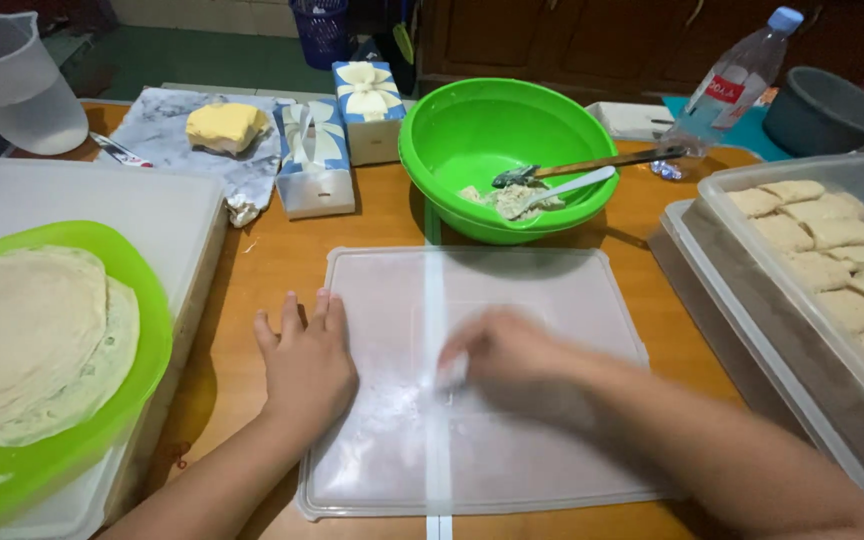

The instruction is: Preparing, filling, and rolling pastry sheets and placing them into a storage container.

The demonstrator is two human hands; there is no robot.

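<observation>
While the left hand point(304, 362) lies flat with its fingers spread, palm down on the left edge of a clear plastic lid point(562, 300), the right hand point(500, 358) is over the middle of the same lid. That right hand is blurred, so I cannot tell whether it grips anything; a small pale shape shows at its fingertips, too smeared to name. The left hand holds nothing and only presses on the lid. The lid lies upside-up on a wooden table point(272, 250), straight ahead of the person, with a pale strip running down its centre and a whitish film across its surface.

Just behind the lid stands a green bowl point(472, 120) with a little pale filling at the bottom and two utensils leaning in it, a dark-handled spoon point(592, 165) and a white spatula point(567, 188). To the left of the bowl are two small gift boxes point(317, 160) with cream ribbons, and beside them a block of butter point(224, 125) on crumpled foil. A clear jug point(12, 80) stands at the far left corner.

At the near left, a green plate point(147, 330) carries a stack of thin round wrappers point(32, 340), resting on a white container. On the right, a clear tub point(852, 180) holds rows of folded pastries point(832, 250). A plastic water bottle point(732, 85) and a grey pot point(827, 105) stand behind it.
</observation>
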